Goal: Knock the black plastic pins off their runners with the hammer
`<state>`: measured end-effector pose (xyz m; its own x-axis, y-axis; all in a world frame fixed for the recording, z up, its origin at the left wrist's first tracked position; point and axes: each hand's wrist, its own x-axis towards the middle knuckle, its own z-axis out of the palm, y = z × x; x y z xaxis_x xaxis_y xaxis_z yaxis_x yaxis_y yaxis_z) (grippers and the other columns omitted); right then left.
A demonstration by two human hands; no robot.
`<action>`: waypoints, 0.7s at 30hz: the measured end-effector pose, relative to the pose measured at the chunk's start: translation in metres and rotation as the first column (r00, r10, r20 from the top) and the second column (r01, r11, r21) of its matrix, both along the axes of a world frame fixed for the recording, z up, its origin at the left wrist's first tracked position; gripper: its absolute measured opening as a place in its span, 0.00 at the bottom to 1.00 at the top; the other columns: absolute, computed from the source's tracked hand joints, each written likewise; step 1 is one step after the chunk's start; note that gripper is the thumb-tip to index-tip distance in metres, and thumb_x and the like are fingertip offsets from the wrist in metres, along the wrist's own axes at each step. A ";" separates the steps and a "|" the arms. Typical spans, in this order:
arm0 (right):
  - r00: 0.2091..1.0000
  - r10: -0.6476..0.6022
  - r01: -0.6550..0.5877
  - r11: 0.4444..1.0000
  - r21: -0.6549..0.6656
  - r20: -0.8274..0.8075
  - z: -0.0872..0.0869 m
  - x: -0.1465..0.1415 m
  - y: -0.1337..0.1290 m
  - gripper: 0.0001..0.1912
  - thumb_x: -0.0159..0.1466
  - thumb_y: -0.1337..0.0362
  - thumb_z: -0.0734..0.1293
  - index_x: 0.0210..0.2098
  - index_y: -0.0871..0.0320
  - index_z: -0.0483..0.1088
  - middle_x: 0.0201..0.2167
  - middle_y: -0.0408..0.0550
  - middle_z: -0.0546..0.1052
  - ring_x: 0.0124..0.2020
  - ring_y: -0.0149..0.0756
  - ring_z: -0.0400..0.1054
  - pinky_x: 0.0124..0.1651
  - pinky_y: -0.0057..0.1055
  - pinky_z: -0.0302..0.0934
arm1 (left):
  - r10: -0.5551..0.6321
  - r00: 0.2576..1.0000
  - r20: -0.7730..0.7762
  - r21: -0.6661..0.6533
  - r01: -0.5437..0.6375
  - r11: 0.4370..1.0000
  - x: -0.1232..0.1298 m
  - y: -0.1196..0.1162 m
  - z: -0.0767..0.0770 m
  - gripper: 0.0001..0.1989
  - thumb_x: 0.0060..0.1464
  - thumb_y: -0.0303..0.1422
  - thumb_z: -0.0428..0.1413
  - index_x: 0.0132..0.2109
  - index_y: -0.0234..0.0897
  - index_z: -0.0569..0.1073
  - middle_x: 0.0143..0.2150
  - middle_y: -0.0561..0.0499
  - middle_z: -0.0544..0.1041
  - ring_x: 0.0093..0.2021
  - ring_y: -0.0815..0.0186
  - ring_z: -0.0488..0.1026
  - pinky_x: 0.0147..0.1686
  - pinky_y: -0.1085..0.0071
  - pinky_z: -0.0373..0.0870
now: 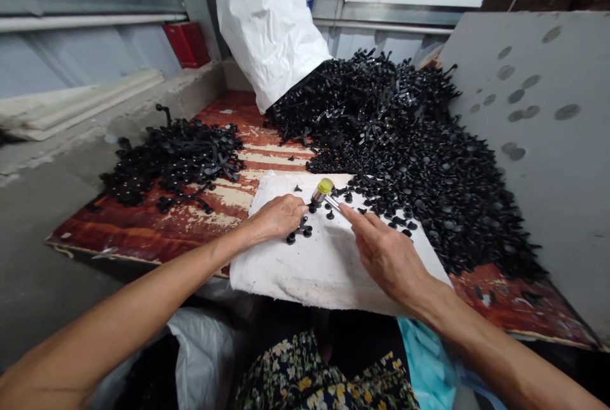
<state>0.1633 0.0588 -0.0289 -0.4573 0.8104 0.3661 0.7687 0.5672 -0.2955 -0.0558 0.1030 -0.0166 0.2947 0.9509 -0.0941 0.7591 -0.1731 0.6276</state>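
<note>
My right hand (393, 254) is closed around the metal handle of a small hammer (319, 194) with a yellow-green end facing up. The hammer's head is right over a small black part on a white cloth (305, 276); whether they touch is hard to tell. Closed at the fingertips, my left hand (281, 216) grips a black plastic piece (305, 230) with round knobs, partly hidden by the fingers. Several loose black mushroom-shaped parts (330, 214) lie on the cloth beside the hammer.
A large heap of small black parts (429, 175) covers the right and back of the worn red board (214, 206). On the left sits a smaller pile of branched black pieces (181, 156). A white sack (271, 28) spills at the back; a grey panel (548, 143) borders the right.
</note>
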 end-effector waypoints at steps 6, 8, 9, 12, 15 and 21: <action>1.000 -0.020 0.019 0.997 0.069 0.014 -0.002 0.000 0.000 0.29 0.63 0.73 0.54 0.63 0.57 0.64 0.32 0.50 0.71 0.22 0.35 0.64 0.25 0.31 0.61 | -0.018 0.998 -0.052 -0.014 0.018 1.000 0.002 0.000 0.005 0.17 0.54 0.24 0.47 0.19 0.39 0.56 0.19 0.55 0.60 0.22 0.70 0.57 0.26 0.71 0.51; 0.999 -0.006 0.003 0.999 0.054 0.053 -0.001 -0.001 0.000 0.29 0.63 0.73 0.54 0.62 0.57 0.65 0.31 0.50 0.71 0.22 0.34 0.63 0.24 0.30 0.61 | -0.025 0.998 -0.060 -0.010 0.025 1.000 0.002 0.000 0.005 0.17 0.55 0.25 0.47 0.19 0.39 0.56 0.19 0.55 0.60 0.22 0.70 0.56 0.25 0.72 0.50; 1.000 -0.005 0.004 0.998 0.061 0.020 -0.001 -0.001 0.000 0.29 0.64 0.73 0.54 0.63 0.57 0.64 0.31 0.50 0.72 0.24 0.35 0.65 0.25 0.30 0.62 | -0.027 0.998 -0.058 -0.007 0.027 1.000 0.002 0.000 0.004 0.17 0.55 0.25 0.47 0.19 0.39 0.57 0.19 0.55 0.60 0.22 0.70 0.56 0.25 0.72 0.51; 0.999 -0.038 0.041 0.997 0.072 -0.034 -0.001 -0.001 0.000 0.30 0.63 0.73 0.54 0.64 0.55 0.62 0.32 0.50 0.72 0.26 0.36 0.66 0.27 0.30 0.63 | -0.028 0.999 -0.042 0.003 0.028 1.000 0.000 0.002 0.000 0.16 0.54 0.26 0.48 0.20 0.38 0.58 0.19 0.55 0.60 0.22 0.70 0.56 0.25 0.72 0.51; 1.000 -0.011 0.011 0.999 -0.032 -0.009 0.001 -0.001 0.001 0.30 0.61 0.73 0.56 0.62 0.54 0.66 0.33 0.51 0.74 0.24 0.36 0.66 0.27 0.32 0.63 | -0.024 0.998 -0.062 -0.004 0.023 1.000 -0.004 0.002 0.000 0.16 0.55 0.27 0.47 0.20 0.38 0.58 0.19 0.55 0.60 0.22 0.70 0.56 0.25 0.72 0.50; 0.821 -0.162 -0.066 0.925 -0.373 -0.548 0.013 -0.013 0.002 0.17 0.61 0.59 0.65 0.48 0.57 0.72 0.28 0.45 0.73 0.26 0.35 0.65 0.30 0.32 0.63 | -0.249 0.964 -0.098 0.004 0.251 0.968 0.003 -0.021 0.024 0.13 0.61 0.34 0.46 0.27 0.37 0.63 0.22 0.55 0.63 0.24 0.70 0.60 0.27 0.72 0.52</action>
<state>0.1501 0.0612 -0.0159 -0.2210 0.9496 0.2223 0.4255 0.2990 -0.8541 -0.0526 0.0824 0.0075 0.5133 0.8499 -0.1189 0.7472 -0.3744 0.5491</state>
